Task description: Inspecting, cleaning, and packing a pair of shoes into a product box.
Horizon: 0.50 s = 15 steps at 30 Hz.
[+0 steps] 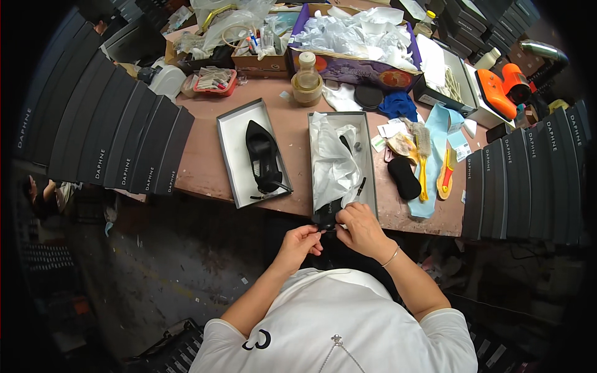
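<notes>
2 hands meet at the near edge of the table [205,168], both pinched on 1 black shoe [328,217] whose near end juts over the short end of the right-hand shoebox [368,155]. The left hand [303,239] has its fingers curled in, thumb and fingertips closed on the shoe's near tip from the left; the right hand [359,225] grips the same end from the right, fingers bent over it, a thin bracelet [392,256] at its wrist. How tightly either hand squeezes cannot be told.

The shoe's long axis runs away from the person, along the length of the box, with most of it hidden under crumpled white tissue paper [333,158]; which end is toe or heel is not clear.

1 more black high-heeled shoe [262,158] lies in the second open box [231,155] just to the left, its pointed toe away from the person and its thin heel toward them, tilted slightly rightward.

To the right of the boxes lie 1 black oval pad [404,177], 1 yellow-handled brush [423,155] and 1 orange-and-yellow tool [445,177] on a pale blue cloth [440,121]. 1 capped jar [307,79] stands beyond the boxes. Rows of dark shoeboxes [124,137] flank both sides.
</notes>
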### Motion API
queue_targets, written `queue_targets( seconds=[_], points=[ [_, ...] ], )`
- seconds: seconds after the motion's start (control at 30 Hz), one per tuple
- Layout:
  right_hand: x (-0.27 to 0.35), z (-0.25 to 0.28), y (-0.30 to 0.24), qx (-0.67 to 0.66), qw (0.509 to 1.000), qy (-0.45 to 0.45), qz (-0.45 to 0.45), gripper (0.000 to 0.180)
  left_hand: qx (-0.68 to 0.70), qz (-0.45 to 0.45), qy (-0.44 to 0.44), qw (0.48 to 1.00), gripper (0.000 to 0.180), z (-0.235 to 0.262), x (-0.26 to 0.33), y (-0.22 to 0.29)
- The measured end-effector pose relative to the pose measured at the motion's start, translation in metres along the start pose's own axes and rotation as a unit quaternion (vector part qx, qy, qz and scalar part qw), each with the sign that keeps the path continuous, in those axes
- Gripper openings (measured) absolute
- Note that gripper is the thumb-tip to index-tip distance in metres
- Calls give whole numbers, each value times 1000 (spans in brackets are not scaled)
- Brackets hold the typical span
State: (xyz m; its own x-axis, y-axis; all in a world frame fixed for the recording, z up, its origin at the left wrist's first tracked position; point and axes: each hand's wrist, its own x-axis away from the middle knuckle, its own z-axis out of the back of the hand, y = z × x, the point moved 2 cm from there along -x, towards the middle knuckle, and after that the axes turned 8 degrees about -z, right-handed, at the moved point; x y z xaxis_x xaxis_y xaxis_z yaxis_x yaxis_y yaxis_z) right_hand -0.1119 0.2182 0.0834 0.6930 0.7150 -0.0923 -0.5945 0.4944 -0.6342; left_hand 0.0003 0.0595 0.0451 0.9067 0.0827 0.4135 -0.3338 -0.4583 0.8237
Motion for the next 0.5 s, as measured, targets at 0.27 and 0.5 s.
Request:
queue_targets(
  seconds=[0.27, 0.5],
  points=[
    [10, 11, -8, -7, 997, -7, 70, 16, 37, 111, -73, 990, 21, -7, -10, 26],
    [16, -7, 7, -507, 742, -284, -334, 36, 190, 239, -72, 949, 12, 8, -22, 9]
  ],
)
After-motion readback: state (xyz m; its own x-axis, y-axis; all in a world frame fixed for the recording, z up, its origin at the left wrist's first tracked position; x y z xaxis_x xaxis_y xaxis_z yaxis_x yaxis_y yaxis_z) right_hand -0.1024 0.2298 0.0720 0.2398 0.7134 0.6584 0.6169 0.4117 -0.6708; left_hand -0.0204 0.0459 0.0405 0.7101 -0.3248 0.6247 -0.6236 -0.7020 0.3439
